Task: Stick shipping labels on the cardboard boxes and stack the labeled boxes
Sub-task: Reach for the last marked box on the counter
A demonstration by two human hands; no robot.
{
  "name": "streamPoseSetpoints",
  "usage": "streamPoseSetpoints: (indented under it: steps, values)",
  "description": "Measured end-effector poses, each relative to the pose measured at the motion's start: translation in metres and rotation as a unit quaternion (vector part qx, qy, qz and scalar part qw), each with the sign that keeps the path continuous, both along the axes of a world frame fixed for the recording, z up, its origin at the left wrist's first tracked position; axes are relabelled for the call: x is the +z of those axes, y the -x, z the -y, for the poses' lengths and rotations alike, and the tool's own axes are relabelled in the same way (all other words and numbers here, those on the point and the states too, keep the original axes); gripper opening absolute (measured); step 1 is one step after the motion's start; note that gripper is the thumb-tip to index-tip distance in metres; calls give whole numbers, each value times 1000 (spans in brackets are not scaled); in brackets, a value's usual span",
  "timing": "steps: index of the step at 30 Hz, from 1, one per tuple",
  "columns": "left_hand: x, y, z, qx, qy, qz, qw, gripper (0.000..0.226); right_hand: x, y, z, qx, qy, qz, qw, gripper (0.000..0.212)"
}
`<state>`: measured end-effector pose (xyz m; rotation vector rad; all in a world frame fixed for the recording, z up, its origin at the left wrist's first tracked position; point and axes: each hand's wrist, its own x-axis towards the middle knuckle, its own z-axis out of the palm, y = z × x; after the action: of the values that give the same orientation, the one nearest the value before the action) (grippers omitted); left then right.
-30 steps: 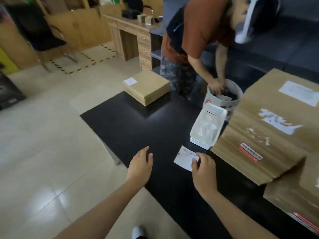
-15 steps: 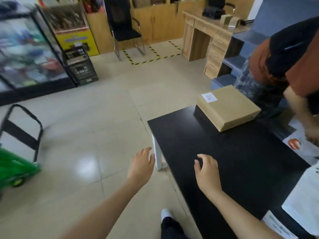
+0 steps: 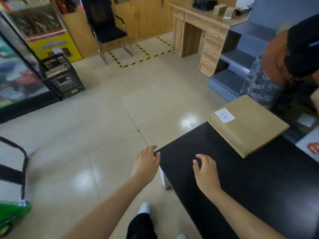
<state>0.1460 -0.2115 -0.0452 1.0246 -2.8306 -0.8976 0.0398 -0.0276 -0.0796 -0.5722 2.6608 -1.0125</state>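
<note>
One labelled cardboard box [image 3: 248,125] at right of frame; our left hand [image 3: 146,163] and right hand [image 3: 205,168] hang empty, label now left behind, unapplied.

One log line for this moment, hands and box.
left hand: empty, at table corner | right hand: empty, over table | box: labeled, untouched

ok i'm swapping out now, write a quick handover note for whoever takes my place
Left hand: empty, open, at the near-left corner of the black table.
Right hand: empty, fingers loosely curled, over the table top.
One cardboard box sits at the table's far end, with a white label already on its top corner.
No loose labels or other boxes are in view, and nothing is stacked on the box.
Left: find the remaining boxes and labels, label them, then stack.
</note>
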Motion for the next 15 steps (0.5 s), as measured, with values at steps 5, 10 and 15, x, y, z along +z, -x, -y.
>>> streamPoseSetpoints:
  steps: [5,10,15]
  values:
    - [-3,69,49,-131,16,32,991,45,4,17,37,-98,-14,9,995,40]
    - [-3,131,55,-252,12,17,968,43,14,28,46,-195,-25,15,980,43]
    - [-10,186,18,-342,-25,-6,940,42,14,42,24,-295,-32,16,955,44]
